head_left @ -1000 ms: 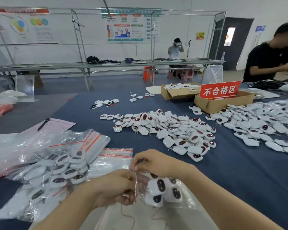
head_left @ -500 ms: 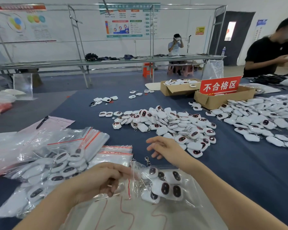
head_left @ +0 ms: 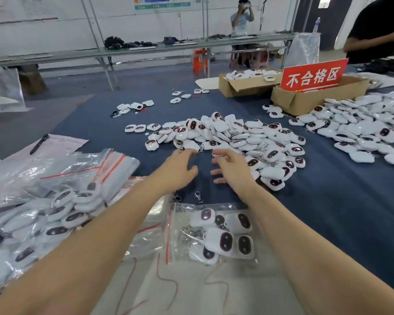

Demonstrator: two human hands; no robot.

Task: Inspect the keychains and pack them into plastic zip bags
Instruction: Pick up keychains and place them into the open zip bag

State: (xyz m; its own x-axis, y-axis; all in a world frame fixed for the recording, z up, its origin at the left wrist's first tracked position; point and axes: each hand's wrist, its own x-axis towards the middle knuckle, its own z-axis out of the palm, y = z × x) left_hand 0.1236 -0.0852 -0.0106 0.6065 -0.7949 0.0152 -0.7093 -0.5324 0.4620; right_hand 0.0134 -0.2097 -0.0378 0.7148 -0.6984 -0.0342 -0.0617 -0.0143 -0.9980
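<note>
Left hand (head_left: 180, 170) and right hand (head_left: 233, 170): both grips apart, fingers spread. Keychain pile (head_left: 232, 135) just ahead of grips. Filled zip bag (head_left: 179, 226) behind them, between forearms.

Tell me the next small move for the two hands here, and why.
Probably grip a keychain or two at the near edge of the loose pile and lift them for inspection. The left hand and right hand are both open and empty, reaching that edge; the filled zip bag lies untouched between the forearms.
</note>
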